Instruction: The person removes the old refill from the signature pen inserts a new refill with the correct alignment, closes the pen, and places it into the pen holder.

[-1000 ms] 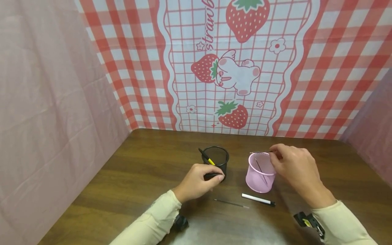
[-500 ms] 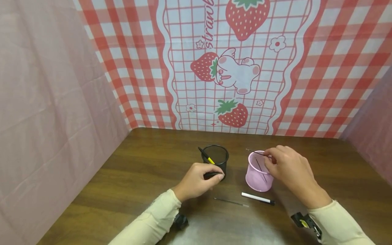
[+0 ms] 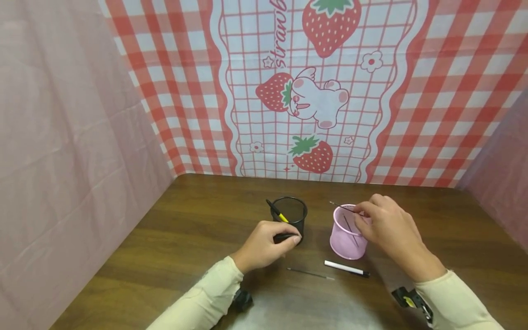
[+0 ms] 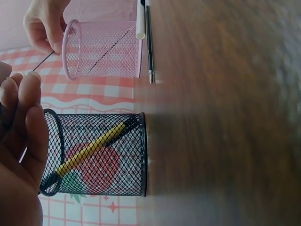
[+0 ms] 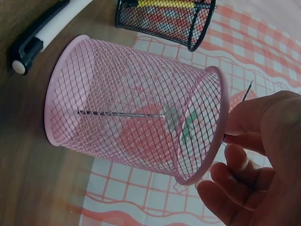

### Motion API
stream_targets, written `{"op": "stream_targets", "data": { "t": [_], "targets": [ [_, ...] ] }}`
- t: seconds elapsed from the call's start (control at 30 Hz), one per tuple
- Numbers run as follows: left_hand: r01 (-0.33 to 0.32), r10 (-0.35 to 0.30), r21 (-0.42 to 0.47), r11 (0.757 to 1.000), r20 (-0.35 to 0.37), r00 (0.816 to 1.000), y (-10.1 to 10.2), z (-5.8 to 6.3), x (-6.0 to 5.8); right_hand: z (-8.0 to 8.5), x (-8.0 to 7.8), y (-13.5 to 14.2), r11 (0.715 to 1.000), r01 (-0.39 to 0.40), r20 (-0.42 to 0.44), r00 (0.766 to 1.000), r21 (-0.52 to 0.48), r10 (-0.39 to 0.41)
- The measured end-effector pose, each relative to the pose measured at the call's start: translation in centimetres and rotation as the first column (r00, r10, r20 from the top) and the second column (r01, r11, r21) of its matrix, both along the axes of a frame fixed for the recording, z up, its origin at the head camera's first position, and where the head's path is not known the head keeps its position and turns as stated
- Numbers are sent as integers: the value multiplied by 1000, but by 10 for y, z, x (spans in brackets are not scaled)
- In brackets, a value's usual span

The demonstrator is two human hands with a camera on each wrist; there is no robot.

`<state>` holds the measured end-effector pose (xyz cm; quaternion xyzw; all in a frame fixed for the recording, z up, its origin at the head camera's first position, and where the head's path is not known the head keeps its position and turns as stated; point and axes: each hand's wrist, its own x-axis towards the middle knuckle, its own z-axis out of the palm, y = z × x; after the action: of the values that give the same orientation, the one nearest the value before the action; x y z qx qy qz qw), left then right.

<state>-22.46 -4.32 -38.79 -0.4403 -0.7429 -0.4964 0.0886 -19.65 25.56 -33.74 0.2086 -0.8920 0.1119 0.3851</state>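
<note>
My left hand (image 3: pixel 264 247) grips a slim black pen-like item (image 3: pixel 283 237), mostly covered by the fingers, in front of the black mesh pen cup (image 4: pixel 101 188). A yellow and black pen (image 4: pixel 89 149) leans inside that cup. Over the rim of the pink mesh pen cup (image 3: pixel 345 246), my right hand (image 3: pixel 389 231) pinches a thin dark pen refill (image 3: pixel 341 207), its tip pointing left. Another refill (image 5: pixel 122 114) stands slanted within the pink cup. In the right wrist view, the right fingers are close by the pink rim; whether they touch it I cannot tell.
On the wooden table (image 3: pixel 198 229) in front of the cups lie a loose pen refill (image 3: pixel 310 273) and a white pen (image 3: pixel 344 267) with a black end. A strawberry-print checked cloth (image 3: pixel 198 114) hangs behind, with a pink curtain (image 3: pixel 74 137) at the left.
The right hand has shifted slightly left, carrying its refill further across the pink cup's mouth, and the refill now tilts with its tip higher. The left hand has stayed in place.
</note>
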Motion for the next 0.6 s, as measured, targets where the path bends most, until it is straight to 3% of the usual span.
{"op": "stream_targets", "data": {
  "t": [0.6],
  "targets": [
    [4, -4, -5, 1000, 5, 1000, -1, 0, -1, 1, 1, 1, 1000, 16, 94, 995, 13, -17]
  ]
}}
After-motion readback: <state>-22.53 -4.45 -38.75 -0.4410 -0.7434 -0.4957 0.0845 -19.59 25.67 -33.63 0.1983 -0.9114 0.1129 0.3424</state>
